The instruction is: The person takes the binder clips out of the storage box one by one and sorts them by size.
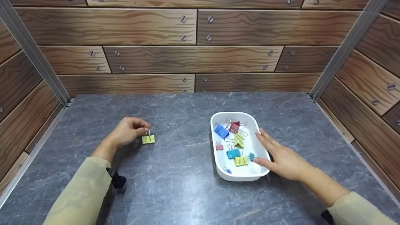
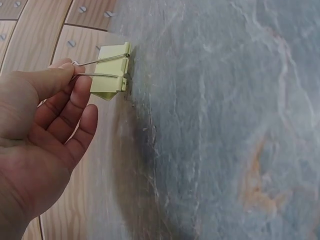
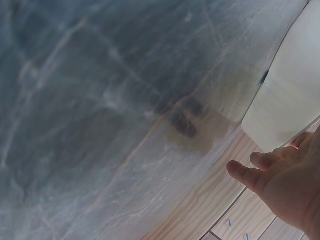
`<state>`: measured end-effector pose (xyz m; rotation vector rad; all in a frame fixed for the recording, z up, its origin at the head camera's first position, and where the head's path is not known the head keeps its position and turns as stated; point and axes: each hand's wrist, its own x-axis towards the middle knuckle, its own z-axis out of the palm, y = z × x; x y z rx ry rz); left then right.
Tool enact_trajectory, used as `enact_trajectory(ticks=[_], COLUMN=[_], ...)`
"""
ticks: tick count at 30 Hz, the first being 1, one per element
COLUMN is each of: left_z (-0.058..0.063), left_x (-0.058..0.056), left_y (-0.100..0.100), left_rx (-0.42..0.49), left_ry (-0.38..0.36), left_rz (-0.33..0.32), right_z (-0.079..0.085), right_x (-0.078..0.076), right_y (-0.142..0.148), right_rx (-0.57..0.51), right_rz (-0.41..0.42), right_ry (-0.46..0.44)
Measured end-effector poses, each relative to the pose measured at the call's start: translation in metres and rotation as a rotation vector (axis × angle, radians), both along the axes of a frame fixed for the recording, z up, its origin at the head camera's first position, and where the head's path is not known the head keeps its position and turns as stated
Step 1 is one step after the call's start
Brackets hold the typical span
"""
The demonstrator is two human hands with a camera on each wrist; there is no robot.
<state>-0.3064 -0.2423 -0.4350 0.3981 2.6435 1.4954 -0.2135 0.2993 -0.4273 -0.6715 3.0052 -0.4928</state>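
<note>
My left hand (image 1: 128, 132) pinches a yellow-green binder clip (image 1: 148, 139) by its wire handles, between thumb and fingertips. In the left wrist view the binder clip (image 2: 111, 70) hangs from the fingertips of the left hand (image 2: 55, 117), close to the tabletop; whether it touches cannot be told. At the right long side of a white tub (image 1: 240, 178), my right hand (image 1: 282, 159) lies with fingers extended at the rim. The thumb reaches the rim near a small teal clip (image 1: 251, 156). In the right wrist view the right hand (image 3: 285, 182) is beside the tub's outer wall (image 3: 285, 95).
Inside the tub lie several binder clips: a blue one (image 1: 221, 131), a red one (image 1: 234, 127), yellow-green ones (image 1: 239, 140), a larger teal one (image 1: 233, 153) and small ones. The grey marbled tabletop (image 1: 178, 187) is bounded by wood-patterned walls (image 1: 150, 59).
</note>
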Motion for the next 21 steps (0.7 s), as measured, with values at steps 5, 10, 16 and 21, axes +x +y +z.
enact_trajectory(ticks=[5,10,16,21], left_z=[-0.0034,-0.0056,-0.0067,-0.0028], left_x=[0.001,0.002,0.0029,0.0036], left_y=[0.0002,-0.0012,-0.0026,-0.0045], left_rx=[0.01,0.004,-0.022,0.011], left_ry=[-0.004,-0.001,-0.027,0.008], left_rz=[0.012,0.022,0.046,0.059], right_z=[-0.0007,-0.002,-0.0023,-0.0023], right_x=[-0.0001,-0.0006,-0.0012,-0.0011], right_y=[0.0012,0.0018,0.0021,0.0014], right_rx=[0.002,-0.004,-0.012,-0.005], right_rz=[-0.004,0.003,0.016,0.009], right_ry=[-0.001,0.009,0.024,0.014])
